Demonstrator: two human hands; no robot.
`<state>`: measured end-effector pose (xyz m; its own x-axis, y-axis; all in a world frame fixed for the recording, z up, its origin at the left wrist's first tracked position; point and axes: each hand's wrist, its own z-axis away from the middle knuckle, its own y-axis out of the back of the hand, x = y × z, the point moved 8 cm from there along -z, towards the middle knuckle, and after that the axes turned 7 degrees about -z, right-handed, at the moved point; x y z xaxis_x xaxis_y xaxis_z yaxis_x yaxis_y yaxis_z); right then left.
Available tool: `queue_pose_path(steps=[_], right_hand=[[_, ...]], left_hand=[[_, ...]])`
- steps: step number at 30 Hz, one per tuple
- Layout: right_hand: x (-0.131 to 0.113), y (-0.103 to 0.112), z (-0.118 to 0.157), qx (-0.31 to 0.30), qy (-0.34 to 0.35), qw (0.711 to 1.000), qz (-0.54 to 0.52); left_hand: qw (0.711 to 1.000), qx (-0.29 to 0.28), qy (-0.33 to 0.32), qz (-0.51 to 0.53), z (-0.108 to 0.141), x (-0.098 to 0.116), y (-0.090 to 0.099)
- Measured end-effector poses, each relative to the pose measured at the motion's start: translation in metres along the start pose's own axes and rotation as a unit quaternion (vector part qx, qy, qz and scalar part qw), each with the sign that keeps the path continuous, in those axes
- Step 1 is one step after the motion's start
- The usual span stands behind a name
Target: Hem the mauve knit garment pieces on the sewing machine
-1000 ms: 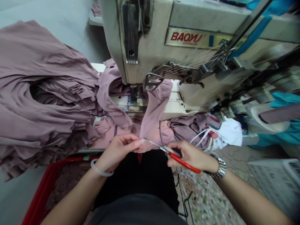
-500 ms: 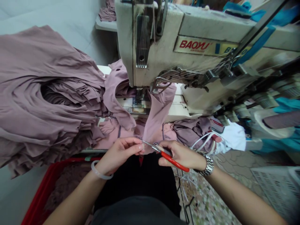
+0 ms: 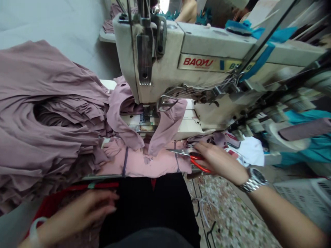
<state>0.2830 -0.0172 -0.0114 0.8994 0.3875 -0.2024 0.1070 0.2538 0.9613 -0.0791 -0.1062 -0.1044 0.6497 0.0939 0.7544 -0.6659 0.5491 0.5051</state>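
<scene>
My right hand is shut on red-handled scissors, whose steel blades point left just above a pink garment. That garment lies on the front of the sewing table, and a flap of it runs up under the presser foot of a BAOYU sewing machine. My left hand is blurred, low over a red basket, and holds nothing I can see. A tall pile of mauve fabric lies to the left of the garment.
The red basket's rim runs below the table edge. A white plastic crate stands at the lower right on a speckled floor, with loose cords near it. Teal cloth lies right of the machine. A co-worker's arm shows beyond it.
My left hand has let go of the garment and dropped down-left over the basket. My right hand has moved up-right with the scissors, and the garment has fallen flat on the table.
</scene>
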Motion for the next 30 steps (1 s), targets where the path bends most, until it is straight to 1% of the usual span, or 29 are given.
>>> queue_pose_path(steps=[1, 2, 3, 4, 5, 6, 7, 9, 10, 12, 14, 16, 17, 18, 20, 22, 25, 27, 30], right_hand=[[-0.01, 0.001, -0.009, 0.008, 0.01, 0.999, 0.029], [-0.02, 0.0, -0.018, 0.007, 0.02, 0.998, 0.053], [-0.029, -0.003, -0.027, -0.001, 0.025, 0.997, 0.067], [-0.038, -0.008, -0.035, -0.014, 0.042, 0.997, 0.069], [-0.045, -0.013, -0.04, -0.025, 0.055, 0.996, 0.068], [-0.049, -0.016, -0.044, -0.028, 0.068, 0.995, 0.065], [-0.052, -0.018, -0.045, -0.023, 0.081, 0.995, 0.062], [-0.054, -0.019, -0.044, 0.0, 0.094, 0.993, 0.066], [-0.053, -0.018, -0.043, 0.005, 0.094, 0.993, 0.071], [-0.049, -0.019, -0.039, -0.01, 0.085, 0.993, 0.078], [-0.044, -0.019, -0.037, -0.039, 0.064, 0.995, 0.072], [-0.036, -0.017, -0.034, -0.058, 0.046, 0.996, 0.058], [-0.032, -0.015, -0.031, -0.061, 0.043, 0.996, 0.05], [-0.027, -0.013, -0.027, -0.062, 0.044, 0.996, 0.04], [-0.019, -0.01, -0.016, -0.062, 0.058, 0.996, 0.008], [-0.011, -0.007, -0.003, -0.049, 0.067, 0.996, -0.016], [-0.002, -0.001, 0.007, -0.001, 0.041, 0.999, 0.022], [-0.007, -0.001, 0.003, 0.03, 0.033, 0.997, 0.064], [-0.027, -0.008, -0.016, 0.068, 0.049, 0.991, 0.106]], left_hand=[[0.999, 0.03, -0.03, -0.033, -0.004, 0.015, 0.009], [0.992, 0.074, -0.073, -0.066, -0.009, 0.035, 0.02], [0.979, 0.13, -0.125, -0.099, -0.014, 0.057, 0.033], [0.956, 0.192, -0.179, -0.134, -0.018, 0.079, 0.047], [0.926, 0.245, -0.228, -0.176, -0.022, 0.098, 0.059], [0.893, 0.281, -0.268, -0.228, -0.026, 0.114, 0.067], [0.862, 0.296, -0.296, -0.287, -0.034, 0.125, 0.072], [0.808, 0.287, -0.327, -0.397, -0.052, 0.137, 0.073], [0.787, 0.28, -0.333, -0.438, -0.06, 0.14, 0.073], [0.758, 0.284, -0.328, -0.487, -0.073, 0.146, 0.074], [0.735, 0.326, -0.313, -0.505, -0.078, 0.154, 0.077], [0.718, 0.357, -0.315, -0.507, -0.078, 0.162, 0.077], [0.713, 0.358, -0.328, -0.505, -0.077, 0.165, 0.075], [0.711, 0.352, -0.344, -0.503, -0.077, 0.168, 0.073], [0.715, 0.331, -0.365, -0.496, -0.078, 0.169, 0.069], [0.722, 0.324, -0.364, -0.491, -0.08, 0.169, 0.068], [0.715, 0.339, -0.354, -0.498, -0.083, 0.17, 0.067], [0.706, 0.351, -0.352, -0.504, -0.085, 0.172, 0.065], [0.701, 0.36, -0.349, -0.508, -0.085, 0.174, 0.065]])
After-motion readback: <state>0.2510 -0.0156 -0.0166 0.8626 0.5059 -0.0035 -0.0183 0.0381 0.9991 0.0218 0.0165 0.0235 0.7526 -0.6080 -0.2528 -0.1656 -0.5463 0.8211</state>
